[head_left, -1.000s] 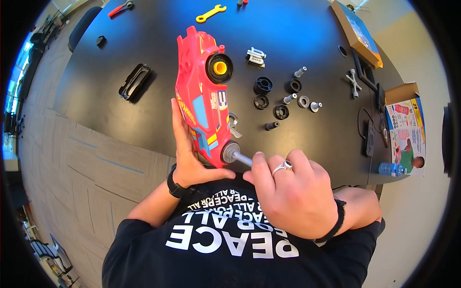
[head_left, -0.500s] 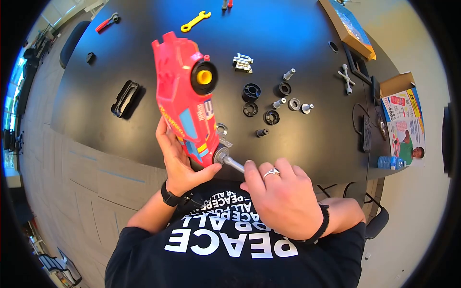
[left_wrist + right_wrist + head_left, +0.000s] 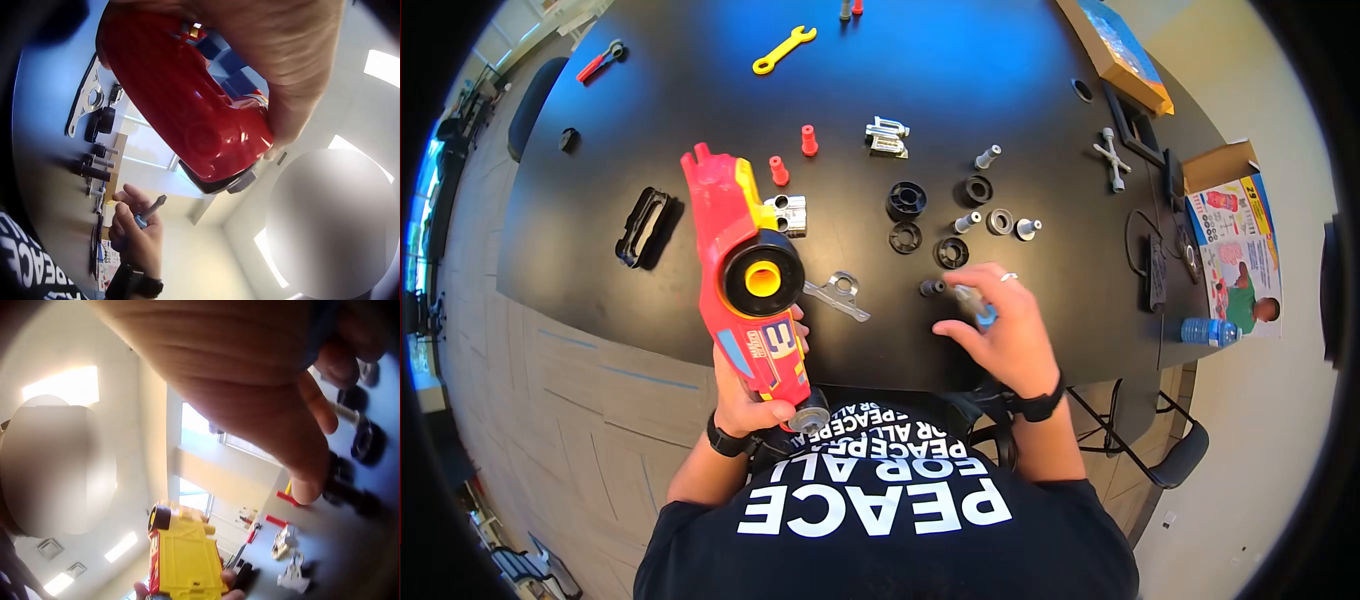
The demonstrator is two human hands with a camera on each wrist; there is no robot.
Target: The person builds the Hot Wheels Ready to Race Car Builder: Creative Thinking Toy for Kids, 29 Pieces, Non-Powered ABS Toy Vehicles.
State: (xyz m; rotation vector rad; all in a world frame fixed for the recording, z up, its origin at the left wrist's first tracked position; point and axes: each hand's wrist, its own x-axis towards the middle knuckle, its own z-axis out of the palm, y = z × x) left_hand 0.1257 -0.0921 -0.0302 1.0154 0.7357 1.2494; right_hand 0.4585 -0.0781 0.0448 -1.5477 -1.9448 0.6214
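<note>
Hands (image 3: 742, 402) (image 3: 1014, 342) round car (image 3: 758, 328) and screwdriver (image 3: 974, 303), broad yellow underside (image 3: 189, 562) only in right wrist view

White PEACE lettering (image 3: 877, 509) marks the black T-shirt (image 3: 870, 568), worn with black wristbands (image 3: 1038, 404).

Toy car (image 3: 725, 235) in left grip (image 3: 738, 392), above near edge of tabletop (image 3: 890, 345). Screwdriver (image 3: 985, 317) in right grip (image 3: 1015, 338), right of car. Wheel parts (image 3: 907, 207) on tabletop, beyond right grip. Wrench (image 3: 785, 50) farther back. Frame part (image 3: 633, 235) left of car. Bottle (image 3: 1208, 332) far right, before nearer box (image 3: 1235, 250).
</note>
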